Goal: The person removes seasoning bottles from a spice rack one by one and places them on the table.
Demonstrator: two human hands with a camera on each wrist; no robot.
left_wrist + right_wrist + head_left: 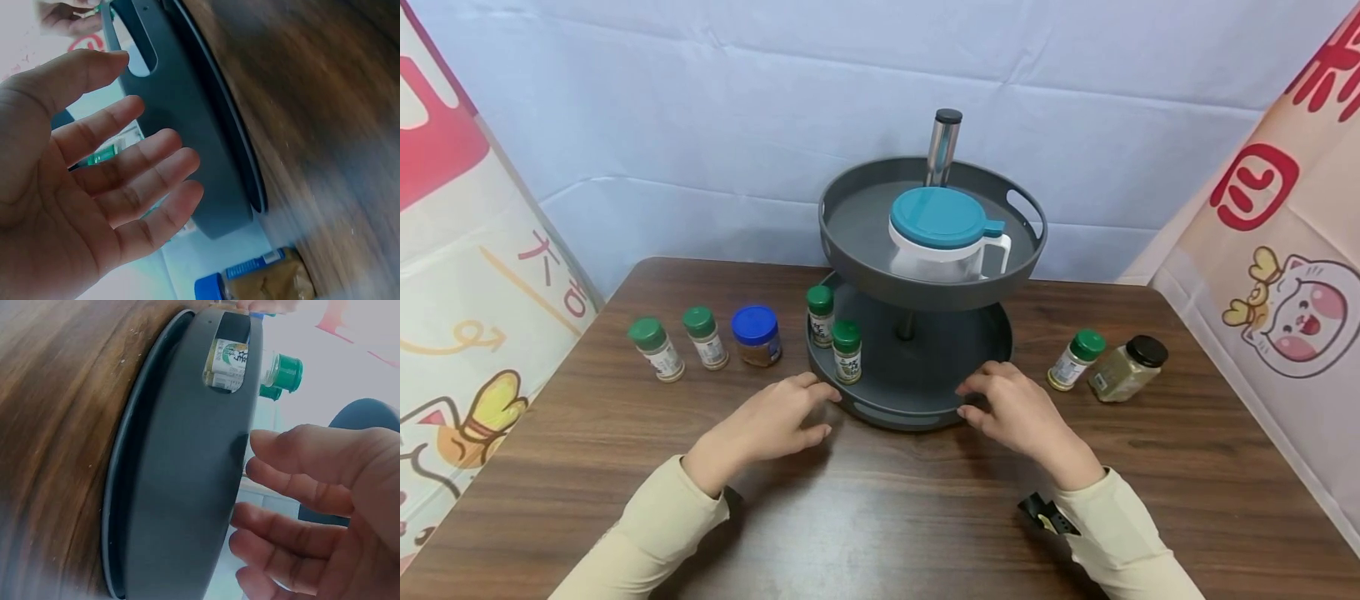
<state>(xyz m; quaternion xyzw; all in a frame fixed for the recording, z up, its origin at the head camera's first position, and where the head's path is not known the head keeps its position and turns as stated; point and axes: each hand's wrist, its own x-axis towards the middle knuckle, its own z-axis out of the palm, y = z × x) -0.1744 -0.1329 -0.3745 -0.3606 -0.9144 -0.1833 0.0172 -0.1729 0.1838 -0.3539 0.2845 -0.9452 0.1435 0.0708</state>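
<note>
A dark grey two-tier round rack stands on the table, with a lower tray (925, 371) and an upper tray (865, 208). My left hand (778, 417) is by the lower tray's front left, fingers loosely spread and holding nothing. Across from it, my right hand (1015, 412) has its fingertips at the front right rim, loosely bent; whether they all touch cannot be told. Two green-capped spice bottles, one behind (822, 318) and one in front (847, 354), stand in the lower tray's left side. On the upper tray sits a clear handled container with a teal lid (938, 217).
Left of the rack stand two green-capped bottles (657, 350) (706, 338) and a blue-lidded jar (756, 336). To the right, another green-capped bottle (1075, 361) stands beside a black-lidded jar (1128, 369). A metal post (943, 148) rises above the upper tray.
</note>
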